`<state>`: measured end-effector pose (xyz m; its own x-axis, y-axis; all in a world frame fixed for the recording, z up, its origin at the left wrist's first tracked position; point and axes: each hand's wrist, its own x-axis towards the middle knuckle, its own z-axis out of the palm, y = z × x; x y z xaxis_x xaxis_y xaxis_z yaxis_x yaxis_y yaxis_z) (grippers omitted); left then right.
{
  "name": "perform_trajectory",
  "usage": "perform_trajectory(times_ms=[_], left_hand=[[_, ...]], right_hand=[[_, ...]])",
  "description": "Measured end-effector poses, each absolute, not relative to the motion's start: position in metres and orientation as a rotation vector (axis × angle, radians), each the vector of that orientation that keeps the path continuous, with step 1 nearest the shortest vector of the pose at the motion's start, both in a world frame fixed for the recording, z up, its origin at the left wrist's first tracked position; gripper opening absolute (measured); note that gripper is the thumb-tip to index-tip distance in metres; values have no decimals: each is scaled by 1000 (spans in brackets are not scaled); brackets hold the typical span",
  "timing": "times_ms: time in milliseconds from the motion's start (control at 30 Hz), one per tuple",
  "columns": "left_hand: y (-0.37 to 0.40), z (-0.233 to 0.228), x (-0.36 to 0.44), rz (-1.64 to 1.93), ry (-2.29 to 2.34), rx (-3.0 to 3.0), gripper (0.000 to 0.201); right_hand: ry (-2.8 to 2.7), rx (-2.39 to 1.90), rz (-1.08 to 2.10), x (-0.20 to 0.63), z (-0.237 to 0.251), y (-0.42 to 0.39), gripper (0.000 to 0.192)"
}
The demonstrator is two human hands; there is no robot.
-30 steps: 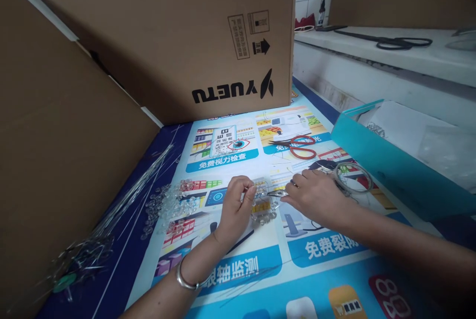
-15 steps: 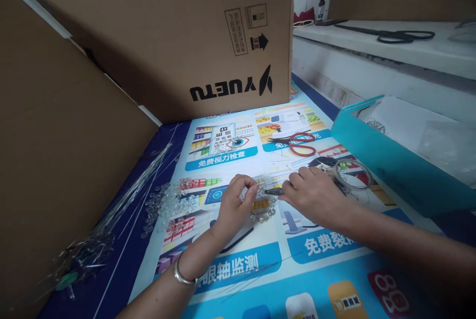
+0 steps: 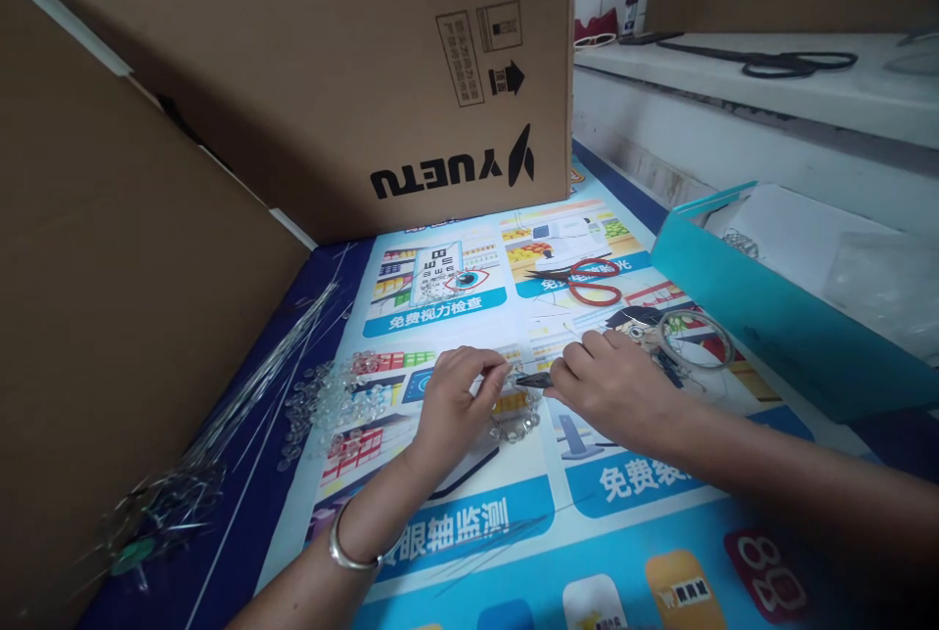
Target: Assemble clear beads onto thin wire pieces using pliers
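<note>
My left hand [image 3: 464,393] is closed in a pinch on one end of a string of clear beads [image 3: 519,427], which hangs in a curve below the fingertips. Wrapped in my right hand [image 3: 612,381] is a pair of pliers [image 3: 534,381]; their dark pointed jaws reach left to the beads by my left fingertips. Whether the jaws grip a wire there is too small to tell. A heap of loose clear beads [image 3: 330,400] lies left of my left hand. Red-handled scissors [image 3: 579,280] rest beyond my hands, and a coil of wire [image 3: 695,340] lies beyond my right hand.
Cardboard panels [image 3: 440,63] wall off the back and left. A bundle of thin wires [image 3: 256,385] runs along the left edge. An open teal box [image 3: 770,317] stands at right. Large black scissors [image 3: 778,63] lie on a white ledge [image 3: 880,102] behind it.
My hands keep nearly the same pose, both shifted very slightly left in the picture along with the pliers. The view has moved a little.
</note>
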<state>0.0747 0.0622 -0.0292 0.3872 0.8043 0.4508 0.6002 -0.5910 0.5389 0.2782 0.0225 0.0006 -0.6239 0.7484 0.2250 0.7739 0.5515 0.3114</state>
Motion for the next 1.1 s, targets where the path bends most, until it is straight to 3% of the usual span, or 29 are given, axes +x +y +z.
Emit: perform_trajectory(times_ms=[467,1100], left_hand=[[64,-32,72,838,1179,2794,12],[73,-34,65,869,939,2412,9]], right_hand=[[-2698,-1226,-609,276,0,21,14],[-2732,-1288,-475,275,3,20,13]])
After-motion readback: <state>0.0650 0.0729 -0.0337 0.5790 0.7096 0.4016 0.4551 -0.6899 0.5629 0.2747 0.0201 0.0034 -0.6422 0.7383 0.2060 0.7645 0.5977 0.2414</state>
